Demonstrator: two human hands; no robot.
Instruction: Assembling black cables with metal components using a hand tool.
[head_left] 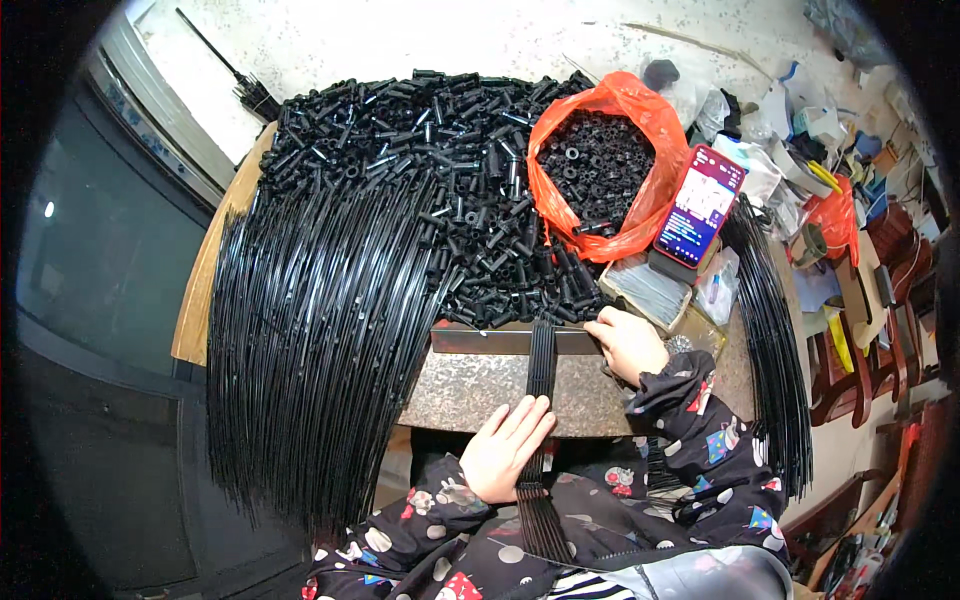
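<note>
Our left hand point(505, 447) lay flat and open on a rod bundle point(540, 400) at lower centre; our right hand point(627, 343) curled loosely against the metal bar point(480, 340), gripping nothing. Piled black sleeves point(440, 150) and an orange bag point(640, 120) crowded the upper frame.

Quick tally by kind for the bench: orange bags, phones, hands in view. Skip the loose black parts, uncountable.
Orange plastic bags: 2, a big one holding black rings and a smaller one at the right
Phones: 1, a smartphone with its screen lit
Hands: 2, left hand and right hand, both on the flat bundle of black rods
Total: 5
</note>
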